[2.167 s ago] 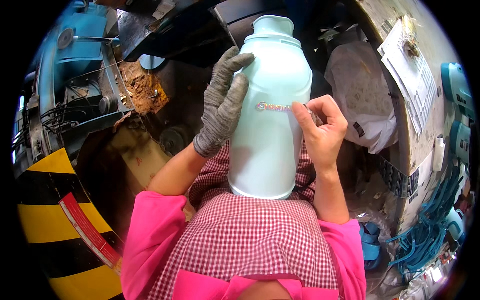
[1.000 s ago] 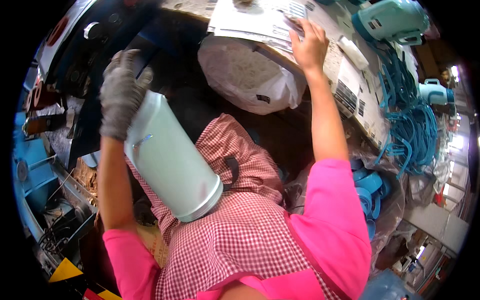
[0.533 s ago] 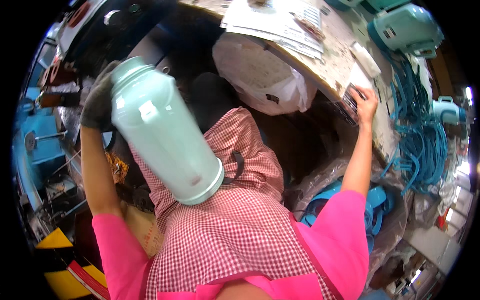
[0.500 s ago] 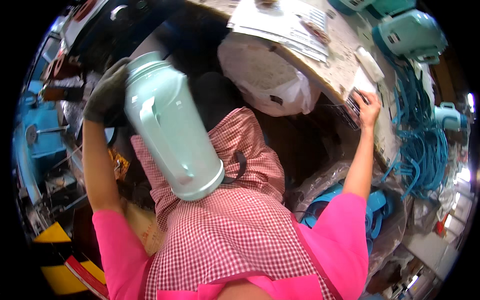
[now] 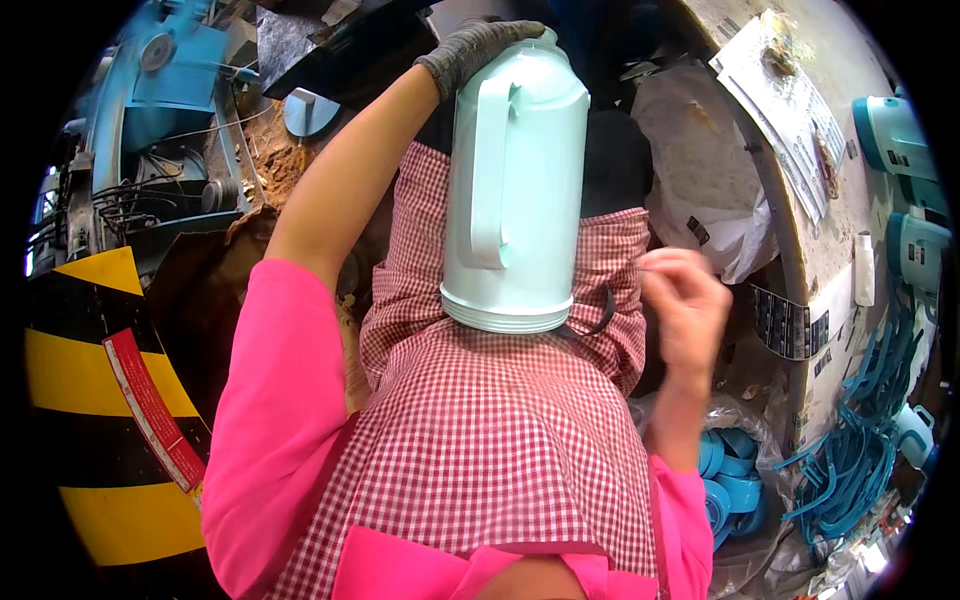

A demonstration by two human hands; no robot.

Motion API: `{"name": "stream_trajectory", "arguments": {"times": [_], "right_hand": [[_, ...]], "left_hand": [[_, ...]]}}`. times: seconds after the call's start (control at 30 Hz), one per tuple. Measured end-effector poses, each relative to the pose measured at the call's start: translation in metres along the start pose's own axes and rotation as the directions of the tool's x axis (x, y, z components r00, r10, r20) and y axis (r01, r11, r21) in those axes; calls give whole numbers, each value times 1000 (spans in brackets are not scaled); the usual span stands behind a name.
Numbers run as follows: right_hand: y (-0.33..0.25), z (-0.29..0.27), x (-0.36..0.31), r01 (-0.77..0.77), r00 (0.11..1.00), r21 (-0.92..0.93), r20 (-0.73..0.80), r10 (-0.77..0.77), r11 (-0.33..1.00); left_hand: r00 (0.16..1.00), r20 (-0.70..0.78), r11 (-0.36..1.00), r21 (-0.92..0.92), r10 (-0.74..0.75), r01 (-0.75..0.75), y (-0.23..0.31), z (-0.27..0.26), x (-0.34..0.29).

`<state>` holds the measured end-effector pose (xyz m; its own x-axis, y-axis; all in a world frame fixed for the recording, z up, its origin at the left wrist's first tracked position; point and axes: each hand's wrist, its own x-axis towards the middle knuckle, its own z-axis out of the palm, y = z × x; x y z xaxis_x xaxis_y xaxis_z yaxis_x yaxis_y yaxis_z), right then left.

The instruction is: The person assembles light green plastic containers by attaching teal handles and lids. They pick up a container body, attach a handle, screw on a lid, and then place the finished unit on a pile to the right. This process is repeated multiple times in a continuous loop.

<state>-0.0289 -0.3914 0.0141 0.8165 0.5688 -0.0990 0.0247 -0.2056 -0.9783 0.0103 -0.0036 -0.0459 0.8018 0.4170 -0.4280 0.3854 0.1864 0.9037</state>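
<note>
Your picture is bright in the middle, with soft daylight and no hard glare. The pale green flask [image 5: 512, 190] shines a little on its side. Your right hand [image 5: 685, 310] looks blurry. The space under the worktop [image 5: 800, 190] is dark. Straight lines bend near the round black rim.

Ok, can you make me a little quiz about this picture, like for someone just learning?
1. True or false: the gloved left hand grips the top of the pale green flask.
2. What does the bare right hand hold? A) the flask B) nothing that shows C) a blue ring
3. Fill in: the flask's handle faces the ____.

Key:
1. True
2. B
3. Camera
</note>
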Motion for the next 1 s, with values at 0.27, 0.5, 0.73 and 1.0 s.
{"name": "stream_trajectory", "arguments": {"times": [0.27,0.5,0.73,1.0], "right_hand": [[-8,89,13,-211,959,257,239,149,943],[-13,98,7,-156,979,154,154,132,976],[-13,103,0,217,976,-220,69,-207,951],[2,36,104,308,899,-23,-321,-299,951]], "left_hand": [[979,156,958,-236,-130,165,7,3,0],[998,8,998,-26,-60,60,16,4,-9],[996,-89,984,180,28,-12,11,6,-19],[965,233,974,-216,117,-66,26,9,-30]]}}
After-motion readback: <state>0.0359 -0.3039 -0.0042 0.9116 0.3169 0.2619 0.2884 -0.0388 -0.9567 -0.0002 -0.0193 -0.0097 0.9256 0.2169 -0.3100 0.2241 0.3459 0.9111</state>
